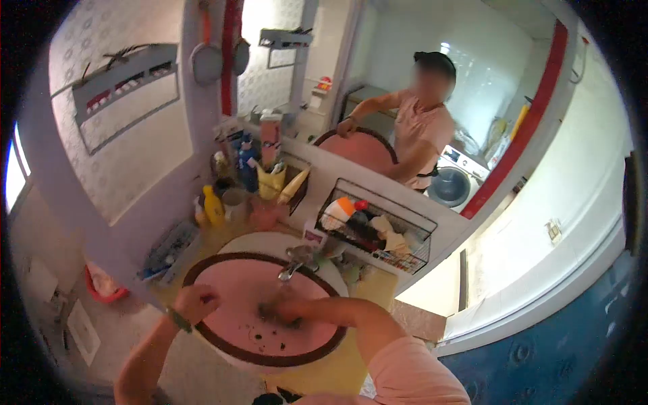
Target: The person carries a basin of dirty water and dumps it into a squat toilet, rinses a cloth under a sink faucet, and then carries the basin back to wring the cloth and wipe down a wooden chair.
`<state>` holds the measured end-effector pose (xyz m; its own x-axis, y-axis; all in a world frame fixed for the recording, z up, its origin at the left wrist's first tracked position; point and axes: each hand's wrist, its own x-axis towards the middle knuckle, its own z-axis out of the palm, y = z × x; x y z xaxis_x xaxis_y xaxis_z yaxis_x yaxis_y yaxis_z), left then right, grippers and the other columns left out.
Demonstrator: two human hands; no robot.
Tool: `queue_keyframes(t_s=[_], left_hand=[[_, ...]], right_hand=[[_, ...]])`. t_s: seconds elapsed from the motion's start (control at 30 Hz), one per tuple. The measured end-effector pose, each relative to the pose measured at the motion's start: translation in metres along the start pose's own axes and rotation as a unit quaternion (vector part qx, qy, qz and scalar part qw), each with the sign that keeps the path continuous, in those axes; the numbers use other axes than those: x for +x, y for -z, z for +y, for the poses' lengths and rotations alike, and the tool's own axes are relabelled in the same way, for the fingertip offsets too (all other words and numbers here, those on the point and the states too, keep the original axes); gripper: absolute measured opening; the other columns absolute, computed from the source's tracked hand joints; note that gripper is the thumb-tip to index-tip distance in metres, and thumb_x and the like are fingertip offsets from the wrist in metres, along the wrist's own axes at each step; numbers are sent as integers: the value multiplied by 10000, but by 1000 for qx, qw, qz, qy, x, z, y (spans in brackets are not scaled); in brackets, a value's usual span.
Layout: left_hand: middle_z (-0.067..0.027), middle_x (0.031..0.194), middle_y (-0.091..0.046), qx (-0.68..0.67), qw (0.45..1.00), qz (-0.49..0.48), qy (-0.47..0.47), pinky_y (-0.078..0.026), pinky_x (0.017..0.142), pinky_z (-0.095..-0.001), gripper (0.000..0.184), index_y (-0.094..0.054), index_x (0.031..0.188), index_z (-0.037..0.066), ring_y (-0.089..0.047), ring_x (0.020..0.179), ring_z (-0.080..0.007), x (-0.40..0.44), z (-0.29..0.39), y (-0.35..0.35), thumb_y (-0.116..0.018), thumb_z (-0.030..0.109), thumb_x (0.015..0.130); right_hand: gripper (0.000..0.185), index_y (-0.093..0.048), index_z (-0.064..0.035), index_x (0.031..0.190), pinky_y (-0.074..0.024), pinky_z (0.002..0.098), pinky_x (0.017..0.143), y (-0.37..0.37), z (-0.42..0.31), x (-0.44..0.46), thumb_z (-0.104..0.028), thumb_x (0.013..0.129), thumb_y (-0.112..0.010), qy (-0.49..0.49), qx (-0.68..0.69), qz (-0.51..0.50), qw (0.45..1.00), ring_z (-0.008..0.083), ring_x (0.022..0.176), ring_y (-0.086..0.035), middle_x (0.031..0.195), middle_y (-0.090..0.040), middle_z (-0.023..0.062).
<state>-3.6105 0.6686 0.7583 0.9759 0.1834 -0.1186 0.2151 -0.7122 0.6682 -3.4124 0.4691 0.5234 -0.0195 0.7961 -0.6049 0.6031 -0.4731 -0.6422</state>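
Note:
A pink oval sink (233,280) with a dark brown rim is in front of me. My right hand (289,310) reaches down into it, blurred by motion, its fingers unclear. At its fingertips is a dark, blurred patch (268,312); I cannot make out if it is held. Several small dark bits (258,336) lie on the bowl near the front. Over the left rim hovers my left hand (196,302), fingers curled in, with nothing visible in them. The chrome faucet (297,260) stands at the back rim, its spout over the bowl.
Behind the sink are a yellow bottle (213,206), a blue pump bottle (247,165) and a wire basket (412,233) of toiletries. A blue-grey tray (177,248) sits at left. A wide mirror (486,81) reflects me and a washing machine. A red basin (104,283) is lower left.

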Motion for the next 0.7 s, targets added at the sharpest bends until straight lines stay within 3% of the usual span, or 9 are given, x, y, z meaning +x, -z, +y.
queue_keyframes(t_s=[0.13, 0.33, 0.43, 0.5, 0.7], left_hand=[[-82, 689, -608, 28, 999, -5, -22, -469, 597, -300, 164, -625, 810, 47, -583, 626, -179, -3, 17, 6, -615, 193, 735], [-68, 689, -607, -45, 995, 21, -85, -463, 584, -284, 152, -622, 806, 36, -568, 613, -154, -3, 8, 6, -606, 178, 756], [-63, 683, -598, -17, 995, -31, 95, -457, 580, -286, 157, -618, 807, 34, -552, 614, -138, -11, 38, 14, -601, 186, 770], [-54, 681, -589, -21, 1000, -8, -11, -453, 580, -289, 160, -612, 813, 34, -543, 617, -131, -5, 16, 8, -596, 189, 778], [-62, 701, -600, -7, 999, -17, -50, -452, 579, -302, 150, -617, 819, 34, -545, 614, -135, -1, 6, 6, -601, 177, 774]], right_hand=[[376, -549, -118, 1039, -446, 383, 593, -1, -2, 1, -159, 672, -616, 4, 3, 0, 1000, 276, 703, -578, 832, -588, 143], [377, -548, -113, 1044, -446, 378, 601, -1, -1, 0, -161, 677, -618, -1, 7, -1, 1000, 268, 704, -577, 846, -588, 140], [377, -547, -110, 1046, -447, 375, 605, 3, 1, -6, -162, 679, -619, -9, 10, -10, 1000, 265, 704, -577, 852, -588, 139], [378, -547, -109, 1048, -447, 373, 608, 1, -1, -7, -163, 681, -619, -8, 4, -6, 1000, 262, 704, -576, 857, -587, 138], [379, -546, -104, 1052, -447, 368, 616, -1, -5, -10, -165, 686, -621, -9, -2, 1, 1000, 254, 704, -575, 871, -587, 135]])
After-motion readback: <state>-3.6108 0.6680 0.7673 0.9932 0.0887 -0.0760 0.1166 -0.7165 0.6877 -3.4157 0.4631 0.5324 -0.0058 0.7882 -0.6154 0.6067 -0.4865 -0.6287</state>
